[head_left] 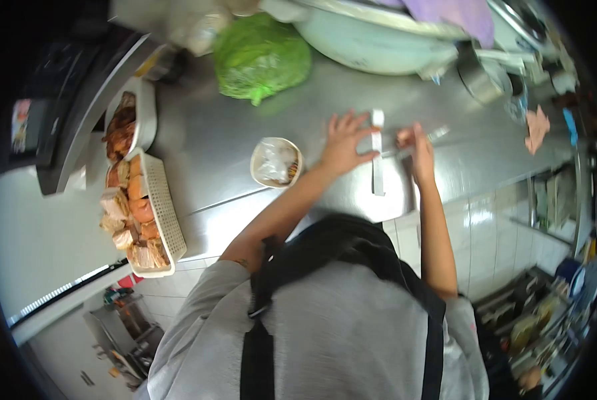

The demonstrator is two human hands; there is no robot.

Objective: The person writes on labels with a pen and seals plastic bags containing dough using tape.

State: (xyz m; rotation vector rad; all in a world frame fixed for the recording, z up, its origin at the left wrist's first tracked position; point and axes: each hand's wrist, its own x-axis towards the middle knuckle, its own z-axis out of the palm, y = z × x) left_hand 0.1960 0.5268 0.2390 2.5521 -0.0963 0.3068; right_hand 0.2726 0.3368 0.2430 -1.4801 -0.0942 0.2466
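A narrow white paper strip (378, 170) lies on the steel counter (225, 147) between my two hands. My left hand (342, 145) is open and spread flat to its left, with thumb and index fingertips at the strip's edge. To the right of the strip, my right hand (421, 152) has its fingers curled together. A thin pale object (438, 133) shows just beyond those fingers, too blurred to name; whether they grip it is unclear. Left of my left forearm stands a round bowl (258, 175) with a clear plastic bag (272, 155) and some brownish food inside.
At the left edge sit a white perforated basket (168, 213) of meat pieces (142, 211) and a tray (148, 120) of browned meat. A tied green plastic bag (262, 57) and a large pale basin (378, 47) line the back. A metal cup (477, 77) stands back right.
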